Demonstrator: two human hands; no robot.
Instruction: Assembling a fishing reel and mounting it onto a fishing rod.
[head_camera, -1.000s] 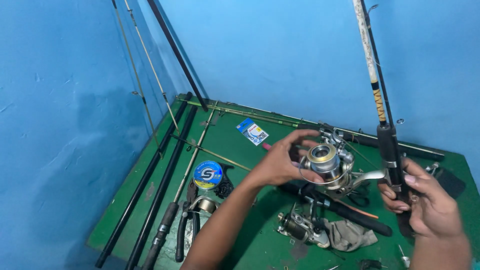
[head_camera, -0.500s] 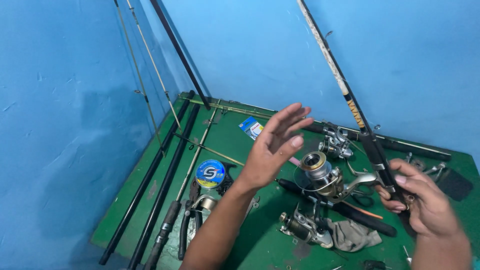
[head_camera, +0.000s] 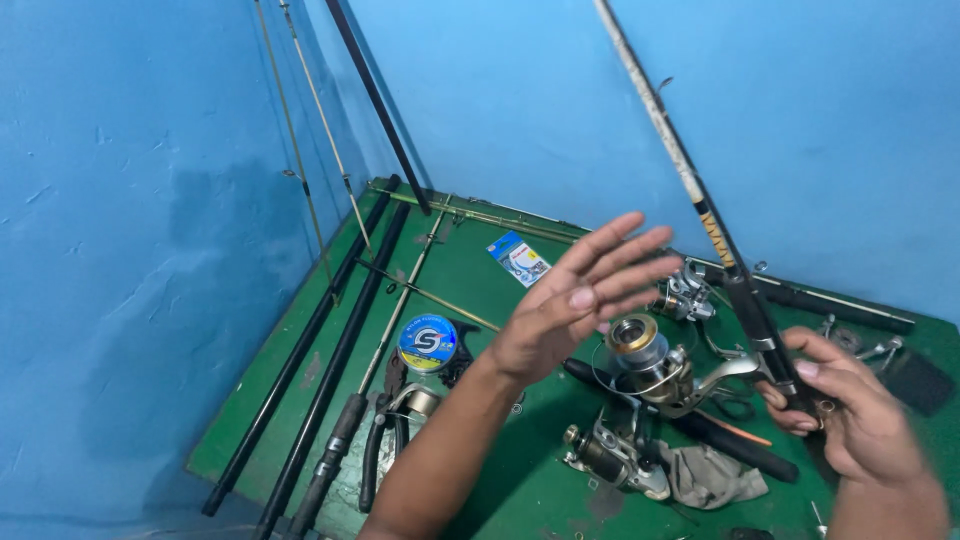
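Two hands are up over a crowded green surface (head_camera: 480, 290), and only one carries weight. The right hand (head_camera: 850, 420) is wrapped around the dark handle of a fishing rod (head_camera: 700, 215), whose pale, banded blank slants up and away toward the blue wall. A spinning reel (head_camera: 655, 370) hangs from the rod seat just left of that hand, its gold-topped spool and silver body catching light. The left hand (head_camera: 585, 295) is flat and spread in the air, fingers fanned, touching nothing, just above and left of the reel.

With the whole rod held by one hand, the heavy reel could, I judge, swing the butt down and knock the second reel (head_camera: 610, 460) lying below it beside a crumpled grey rag (head_camera: 715, 475). The thin tip may also scrape the painted wall. A loose bail wire could snag a finger of the spread hand.

Further left of that hand lie a round blue line spool (head_camera: 427, 343), black-handled pliers (head_camera: 385, 430) and several long dark rods (head_camera: 330, 350), all smooth, hard and slim.
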